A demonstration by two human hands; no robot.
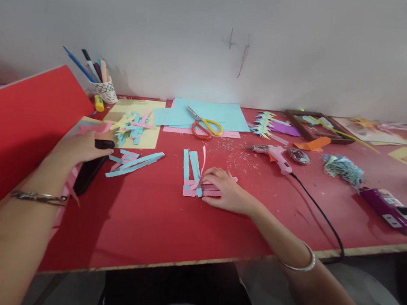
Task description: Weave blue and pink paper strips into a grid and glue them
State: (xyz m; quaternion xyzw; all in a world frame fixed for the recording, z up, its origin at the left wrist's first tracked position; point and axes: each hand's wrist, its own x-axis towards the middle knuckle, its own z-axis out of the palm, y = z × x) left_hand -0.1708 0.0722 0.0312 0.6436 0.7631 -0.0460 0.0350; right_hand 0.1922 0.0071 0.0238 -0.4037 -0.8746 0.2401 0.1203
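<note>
My right hand (226, 191) is closed over the right side of a small weave of blue and pink paper strips (190, 189) on the red table. Fingertips and thumb press on its pink strips, and one thin pink strip stands up beside them. My left hand (77, 150) is off to the left, among pink paper strips (97, 128) beside a red board. Its thumb is stretched out apart from the fingers, above a long black object (91, 169) I cannot identify. The other left fingertips are partly hidden. Loose blue strips (136, 164) lie between the hands.
Behind the weave, scissors (204, 124) rest on blue paper sheets (228, 113). A pink glue gun (274, 155) with a black cord lies to the right. The red board (23, 132) rises at left, near a pen cup (106, 91). A wooden tray (333, 135) stands at back right.
</note>
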